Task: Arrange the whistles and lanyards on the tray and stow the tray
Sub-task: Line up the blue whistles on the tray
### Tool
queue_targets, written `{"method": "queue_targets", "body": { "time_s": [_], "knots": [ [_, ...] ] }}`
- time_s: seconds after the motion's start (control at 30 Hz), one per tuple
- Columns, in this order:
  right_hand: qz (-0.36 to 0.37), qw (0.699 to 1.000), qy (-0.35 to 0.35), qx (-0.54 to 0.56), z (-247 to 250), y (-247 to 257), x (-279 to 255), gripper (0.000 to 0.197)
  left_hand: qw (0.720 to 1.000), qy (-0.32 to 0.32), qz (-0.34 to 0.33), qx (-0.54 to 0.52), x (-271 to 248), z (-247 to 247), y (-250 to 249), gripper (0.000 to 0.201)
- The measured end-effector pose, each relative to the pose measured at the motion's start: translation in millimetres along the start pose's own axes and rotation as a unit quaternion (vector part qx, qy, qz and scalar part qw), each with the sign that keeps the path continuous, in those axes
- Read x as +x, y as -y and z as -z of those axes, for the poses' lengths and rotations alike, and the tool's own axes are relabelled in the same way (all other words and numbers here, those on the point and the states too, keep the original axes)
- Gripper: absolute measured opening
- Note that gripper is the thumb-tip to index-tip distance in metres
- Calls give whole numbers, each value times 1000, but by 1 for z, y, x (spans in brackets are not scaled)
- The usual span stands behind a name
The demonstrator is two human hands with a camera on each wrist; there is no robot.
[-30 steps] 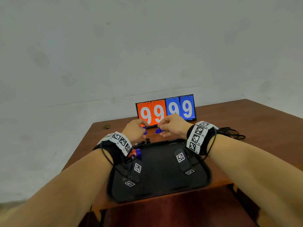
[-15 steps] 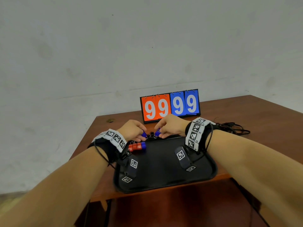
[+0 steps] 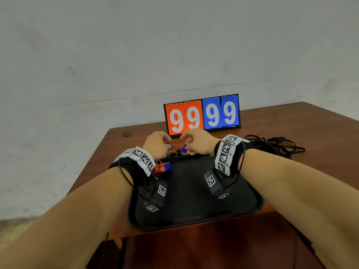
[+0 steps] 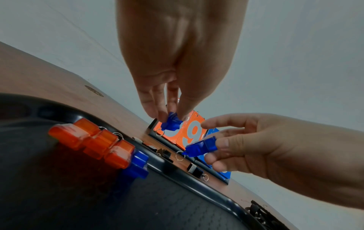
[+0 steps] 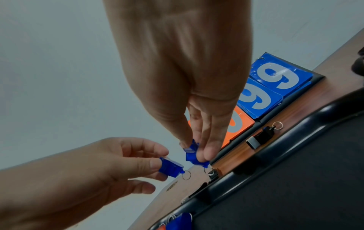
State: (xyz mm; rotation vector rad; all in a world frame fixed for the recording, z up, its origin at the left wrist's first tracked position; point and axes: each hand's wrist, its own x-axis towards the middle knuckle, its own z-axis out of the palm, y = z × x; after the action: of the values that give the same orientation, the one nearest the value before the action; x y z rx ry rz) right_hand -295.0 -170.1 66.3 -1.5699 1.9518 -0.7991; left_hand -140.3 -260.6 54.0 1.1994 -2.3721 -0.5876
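- A small round brass-coloured fitting (image 3: 126, 134) sits in the worktop (image 3: 291, 133) near its far left corner.
- Three orange whistles (image 4: 92, 140) lie side by side in a row at the far left corner of the black tray (image 3: 194, 214), with one blue whistle on the tray (image 4: 135, 163) touching the right end of that row.
- The left hand (image 3: 158, 142) hovers above the tray's far rim and pinches a blue whistle, the left blue whistle (image 4: 171, 123), between thumb and fingertips; its key ring hangs below it.
- Several black whistles (image 4: 194, 169) with metal rings lie on the worktop in the strip between the tray's far rim and the scoreboard.
- The right hand (image 3: 197, 141) is just beside the left, apart from it, and pinches another, the right blue whistle (image 5: 194, 155), between thumb and fingers, ring hanging down.
- The scoreboard (image 3: 202, 114) stands upright at the far side of the worktop, behind both hands, showing 99 in orange and 99 in blue.
- The tray lies at the near edge of the worktop, its near rim slightly overhanging.
- A tangle of black lanyards (image 3: 275, 144) lies on the worktop to the right of the tray, off it.
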Motion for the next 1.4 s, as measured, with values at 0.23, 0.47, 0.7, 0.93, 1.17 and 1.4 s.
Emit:
{"method": "queue_targets", "body": {
  "time_s": [0.23, 0.47, 0.7, 0.93, 1.17, 1.4],
  "knots": [
    [68, 988, -10, -137, -16, -6, 10, 51, 996, 57, -30, 55, 4, -13, 7, 23],
    [100, 978, 10, -180, -23, -10, 4, 49, 992, 82, -63, 76, -3, -17, 7, 25],
    [104, 980, 24, -170, -24, -11, -2, 61, 988, 101, -70, 91, -10, -18, 3, 25],
    [105, 973, 48, -200, -30, -11, -3, 58, 983, 134, -61, 112, -13, -18, 3, 30],
    [93, 972, 61, -205, -36, -8, 0, 61, 982, 137, -55, 119, -15, -16, 5, 29],
    [92, 970, 60, -215, -39, -4, 0, 57, 985, 134, -50, 101, -18, -14, 10, 20]
  ]
}}
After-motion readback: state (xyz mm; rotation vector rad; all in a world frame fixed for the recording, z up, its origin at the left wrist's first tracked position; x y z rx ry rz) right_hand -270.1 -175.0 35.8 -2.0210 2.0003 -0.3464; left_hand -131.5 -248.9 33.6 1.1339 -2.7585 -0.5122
